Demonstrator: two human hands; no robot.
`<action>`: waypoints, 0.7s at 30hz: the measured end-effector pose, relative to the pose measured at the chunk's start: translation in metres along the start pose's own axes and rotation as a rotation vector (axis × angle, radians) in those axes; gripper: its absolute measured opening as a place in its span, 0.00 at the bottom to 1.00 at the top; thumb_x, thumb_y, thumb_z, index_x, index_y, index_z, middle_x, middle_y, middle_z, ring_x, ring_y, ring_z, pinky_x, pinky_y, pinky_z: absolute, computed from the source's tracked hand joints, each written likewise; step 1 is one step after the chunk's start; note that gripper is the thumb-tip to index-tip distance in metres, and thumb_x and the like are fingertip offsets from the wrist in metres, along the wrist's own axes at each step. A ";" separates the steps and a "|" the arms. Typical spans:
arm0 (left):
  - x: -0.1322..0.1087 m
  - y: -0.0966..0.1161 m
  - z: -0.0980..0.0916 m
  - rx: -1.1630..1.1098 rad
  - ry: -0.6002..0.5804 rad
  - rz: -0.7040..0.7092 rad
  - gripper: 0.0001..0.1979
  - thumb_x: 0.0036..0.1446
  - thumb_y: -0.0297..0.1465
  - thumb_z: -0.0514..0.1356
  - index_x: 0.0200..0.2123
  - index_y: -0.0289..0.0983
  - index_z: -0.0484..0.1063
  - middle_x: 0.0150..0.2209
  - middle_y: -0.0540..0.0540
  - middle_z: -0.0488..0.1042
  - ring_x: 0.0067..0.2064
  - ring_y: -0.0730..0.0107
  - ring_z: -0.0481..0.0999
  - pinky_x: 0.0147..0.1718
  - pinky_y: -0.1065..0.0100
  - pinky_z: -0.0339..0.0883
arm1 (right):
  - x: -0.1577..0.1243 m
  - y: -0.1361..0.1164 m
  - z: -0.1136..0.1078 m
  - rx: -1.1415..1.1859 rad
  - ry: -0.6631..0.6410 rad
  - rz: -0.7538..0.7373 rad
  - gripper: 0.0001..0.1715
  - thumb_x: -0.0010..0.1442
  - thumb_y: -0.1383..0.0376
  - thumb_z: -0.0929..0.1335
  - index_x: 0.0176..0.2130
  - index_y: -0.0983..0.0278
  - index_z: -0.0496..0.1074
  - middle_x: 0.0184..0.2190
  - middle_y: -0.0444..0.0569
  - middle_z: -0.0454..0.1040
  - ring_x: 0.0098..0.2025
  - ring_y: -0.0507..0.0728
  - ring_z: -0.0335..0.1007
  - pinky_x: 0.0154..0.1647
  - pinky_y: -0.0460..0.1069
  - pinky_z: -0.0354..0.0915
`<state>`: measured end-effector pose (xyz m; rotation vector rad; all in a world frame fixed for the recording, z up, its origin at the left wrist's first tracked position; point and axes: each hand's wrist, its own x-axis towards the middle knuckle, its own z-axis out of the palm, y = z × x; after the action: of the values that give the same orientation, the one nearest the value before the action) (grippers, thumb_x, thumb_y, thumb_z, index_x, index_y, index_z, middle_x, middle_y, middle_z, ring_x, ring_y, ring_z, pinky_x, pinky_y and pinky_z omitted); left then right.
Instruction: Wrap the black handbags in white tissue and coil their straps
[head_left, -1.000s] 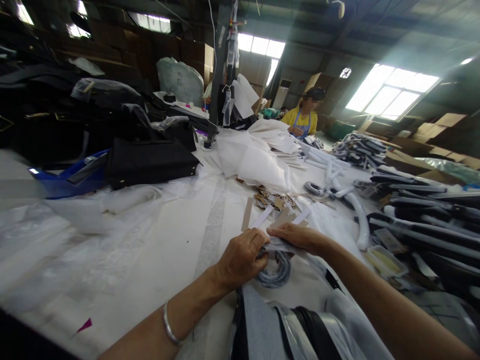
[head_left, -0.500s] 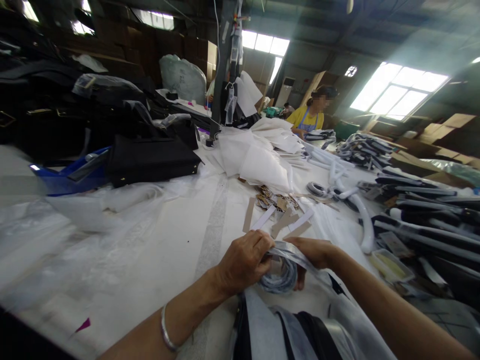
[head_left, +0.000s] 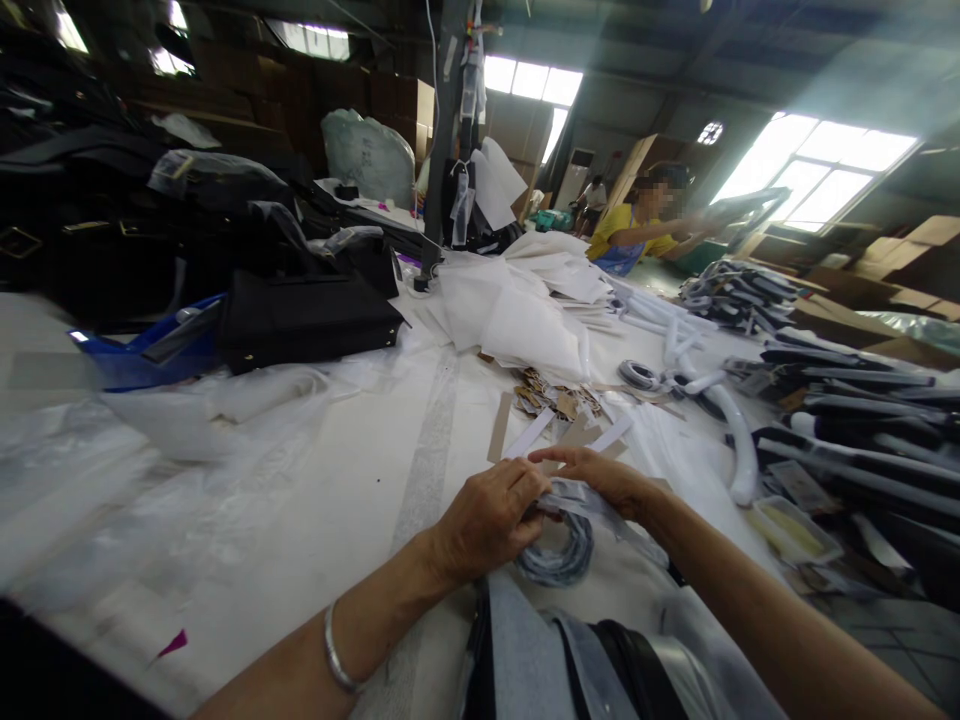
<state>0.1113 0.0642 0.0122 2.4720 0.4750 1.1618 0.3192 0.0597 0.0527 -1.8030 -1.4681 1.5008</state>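
Observation:
My left hand [head_left: 487, 518] is closed around the near end of a grey wrapped strap [head_left: 600, 508], just above a coiled loop of that strap [head_left: 556, 558]. My right hand [head_left: 600, 478] lies over the same strap from the right, fingers curled and pinching its wrapping. Both hands meet over a white-covered table [head_left: 360, 480]. A dark bag with grey wrapping [head_left: 570, 660] lies below them at the frame's bottom edge.
White and brown paper strips [head_left: 559, 432] and a small cardboard scrap pile [head_left: 555, 400] lie beyond my hands. White fabric bags [head_left: 517, 310], a black handbag [head_left: 304, 320], a blue tray [head_left: 127, 350], and wrapped straps [head_left: 840, 420] surround. A person in yellow [head_left: 637, 235] works far off.
My right hand has come back over the top of the strap, after dipping beside the coil half a second ago. The far person has stretched an arm out to the right.

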 end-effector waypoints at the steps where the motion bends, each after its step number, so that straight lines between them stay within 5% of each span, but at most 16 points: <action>1: -0.001 -0.001 0.001 0.001 -0.020 -0.002 0.14 0.53 0.20 0.57 0.43 0.37 0.65 0.42 0.45 0.73 0.45 0.63 0.74 0.46 0.65 0.71 | 0.004 -0.004 0.001 -0.049 0.020 -0.006 0.31 0.47 0.59 0.73 0.51 0.65 0.74 0.34 0.48 0.80 0.34 0.57 0.74 0.37 0.51 0.69; 9: 0.000 -0.005 0.002 0.085 -0.140 -0.104 0.11 0.53 0.21 0.58 0.40 0.38 0.65 0.42 0.45 0.73 0.45 0.61 0.73 0.47 0.63 0.70 | 0.023 -0.023 0.023 -0.333 0.283 -0.103 0.06 0.46 0.63 0.72 0.27 0.62 0.76 0.20 0.43 0.71 0.29 0.55 0.66 0.29 0.48 0.57; 12: 0.001 -0.005 0.002 0.101 -0.188 -0.121 0.10 0.54 0.22 0.58 0.40 0.38 0.65 0.41 0.45 0.72 0.44 0.61 0.73 0.47 0.63 0.71 | 0.014 -0.012 0.028 -0.313 0.332 -0.116 0.12 0.51 0.56 0.69 0.24 0.63 0.73 0.20 0.43 0.70 0.28 0.54 0.65 0.27 0.47 0.55; 17: -0.002 -0.007 0.005 0.051 -0.229 -0.156 0.11 0.54 0.23 0.59 0.41 0.37 0.65 0.41 0.45 0.72 0.44 0.61 0.73 0.47 0.62 0.71 | -0.014 0.008 0.027 -0.123 0.229 -0.168 0.21 0.54 0.49 0.67 0.34 0.64 0.77 0.33 0.48 0.79 0.37 0.58 0.72 0.37 0.50 0.66; 21: -0.005 -0.006 0.010 -0.032 -0.133 -0.206 0.19 0.53 0.23 0.61 0.48 0.38 0.63 0.45 0.46 0.71 0.48 0.62 0.72 0.49 0.63 0.70 | -0.037 0.010 0.019 0.188 0.040 -0.173 0.25 0.52 0.54 0.74 0.48 0.60 0.77 0.48 0.50 0.78 0.49 0.61 0.73 0.52 0.54 0.67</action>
<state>0.1154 0.0658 -0.0001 2.3879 0.6491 0.9103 0.3113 0.0182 0.0560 -1.5467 -1.3758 1.4555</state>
